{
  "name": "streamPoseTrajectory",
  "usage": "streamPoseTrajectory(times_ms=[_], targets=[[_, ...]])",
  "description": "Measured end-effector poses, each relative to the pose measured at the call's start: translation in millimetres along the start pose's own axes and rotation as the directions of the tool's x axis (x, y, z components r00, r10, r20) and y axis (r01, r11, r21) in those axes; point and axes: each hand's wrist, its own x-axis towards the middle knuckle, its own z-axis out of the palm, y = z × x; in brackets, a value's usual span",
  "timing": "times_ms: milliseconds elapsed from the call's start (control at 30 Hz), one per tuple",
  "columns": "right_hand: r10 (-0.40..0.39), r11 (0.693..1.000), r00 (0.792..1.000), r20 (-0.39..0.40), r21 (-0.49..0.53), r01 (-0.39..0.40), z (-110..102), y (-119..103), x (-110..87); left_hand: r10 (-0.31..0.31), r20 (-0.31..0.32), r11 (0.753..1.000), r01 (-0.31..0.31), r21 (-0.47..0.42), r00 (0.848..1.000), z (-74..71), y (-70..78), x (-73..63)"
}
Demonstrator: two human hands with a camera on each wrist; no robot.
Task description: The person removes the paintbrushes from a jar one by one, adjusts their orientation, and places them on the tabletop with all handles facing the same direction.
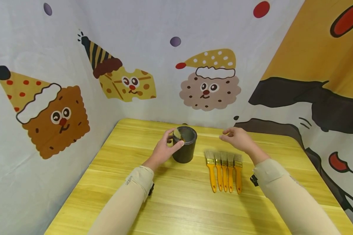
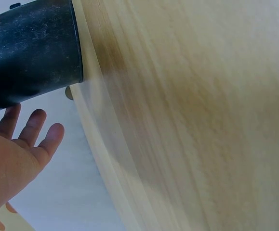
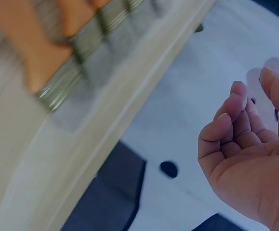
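A dark pot [image 1: 183, 153] stands upright near the table's back edge. At its left rim, my left hand [image 1: 166, 147] holds a paintbrush [image 1: 177, 133] between thumb and forefinger. The bristles point up, and the rest of the brush is hidden by the pot and hand. In the left wrist view, the other fingers [image 2: 32, 126] spread below the pot [image 2: 28, 53]. Empty and loosely bent, my right hand [image 1: 238, 139] hovers above the far end of several paintbrushes [image 1: 224, 166]. These lie in a row, orange handles toward me and bristles away.
The wooden table [image 1: 176, 202] meets a printed cloth [image 1: 153, 19] at the back. The cloth also hangs along the left and right sides, close to the table edges. The brush row lies to the right of the pot.
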Motion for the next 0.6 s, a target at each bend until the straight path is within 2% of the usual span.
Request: streamPoseTrajectory(times_ms=[367, 600], targets=[[-0.094, 0.995, 0.995, -0.023, 0.036, 0.095, 19.3, -53.3, 19.0, 0.006, -0.001, 1.000, -0.006, 0.001, 1.000, -0.8, 0.0, -1.0], [-0.150, 0.988, 0.987, -0.060, 0.012, 0.151, 32.7, -80.9, 22.7, 0.009, 0.001, 1.000, -0.009, 0.003, 1.000, 0.1, 0.0, -0.1]])
